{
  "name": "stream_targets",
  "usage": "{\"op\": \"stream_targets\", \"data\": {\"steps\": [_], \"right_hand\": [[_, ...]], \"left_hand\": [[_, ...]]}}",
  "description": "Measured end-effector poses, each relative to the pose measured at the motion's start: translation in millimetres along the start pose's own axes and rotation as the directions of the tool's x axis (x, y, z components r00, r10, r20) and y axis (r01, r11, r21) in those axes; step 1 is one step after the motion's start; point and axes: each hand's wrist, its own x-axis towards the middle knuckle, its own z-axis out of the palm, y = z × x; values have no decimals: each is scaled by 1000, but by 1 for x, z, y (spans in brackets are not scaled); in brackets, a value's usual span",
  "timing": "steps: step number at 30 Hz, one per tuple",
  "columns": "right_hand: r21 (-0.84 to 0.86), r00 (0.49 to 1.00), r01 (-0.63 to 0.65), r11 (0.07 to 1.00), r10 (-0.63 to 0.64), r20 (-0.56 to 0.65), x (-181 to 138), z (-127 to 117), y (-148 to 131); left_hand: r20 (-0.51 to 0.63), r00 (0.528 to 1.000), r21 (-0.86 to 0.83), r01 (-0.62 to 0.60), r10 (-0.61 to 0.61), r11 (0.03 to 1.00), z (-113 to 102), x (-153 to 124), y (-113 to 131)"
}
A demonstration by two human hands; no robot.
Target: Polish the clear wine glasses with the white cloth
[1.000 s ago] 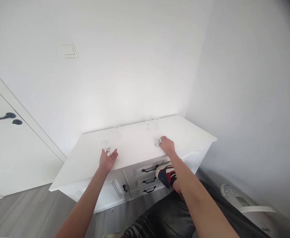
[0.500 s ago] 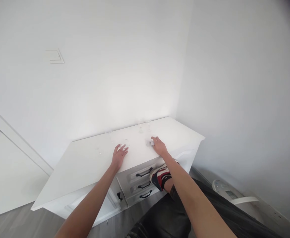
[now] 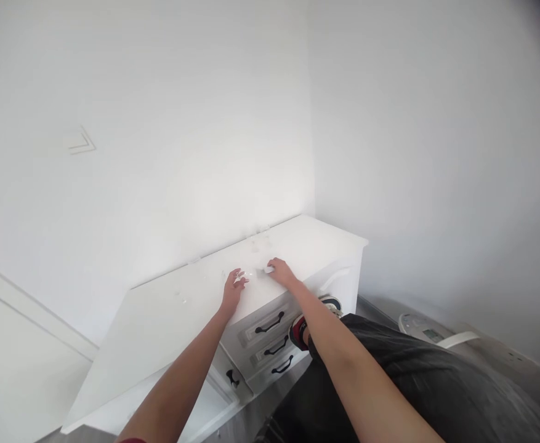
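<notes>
My left hand [image 3: 234,289] curls its fingers and thumb around a clear glass [image 3: 249,274] low over the white cabinet top [image 3: 168,320]. The glass is faint against the white, and its far end points right. Just to the right, my right hand [image 3: 281,272] pinches a small whitish piece [image 3: 266,269], cloth or paper, with its tip close to the glass. Behind the hands, near the wall, clear stemmed glasses [image 3: 253,242] stand on the top. A small clear object [image 3: 181,299] lies on the left part of it.
The cabinet front has drawers with black handles [image 3: 270,323] and a door with a black knob [image 3: 232,378]. My shoe [image 3: 298,331] and knee are close to the drawers. A white appliance with a handle [image 3: 457,339] stands at the right. Walls meet behind the cabinet.
My left hand has gone from spread fingers beside the glass to curling around it. The right hand has moved left with the whitish piece, closer to the left. The view has shifted.
</notes>
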Motion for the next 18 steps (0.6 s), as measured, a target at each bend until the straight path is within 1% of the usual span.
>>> {"op": "stream_targets", "data": {"steps": [3,5,7,9,14,18], "right_hand": [[183,999,10,983,-1,-45,8,26,-27],[294,998,2,956,19,-66,10,44,-37],[396,996,-10,918,46,-81,8,59,-42],[488,995,-14,873,60,-79,3,69,-41],[643,1000,3,766,0,-4,-9,73,-38],[720,995,-26,693,-50,85,-17,70,-34]], "left_hand": [[-44,999,-7,-2,1,1000,-3,1,-2],[-66,998,-21,-6,5,1000,-6,2,-4],[-80,997,-30,-7,5,1000,-7,3,-6],[-90,996,-31,-9,6,999,-8,4,-9],[-93,995,-43,-35,31,998,-9,2,-10],[-28,998,-48,-56,54,997,-10,-1,-6]]}}
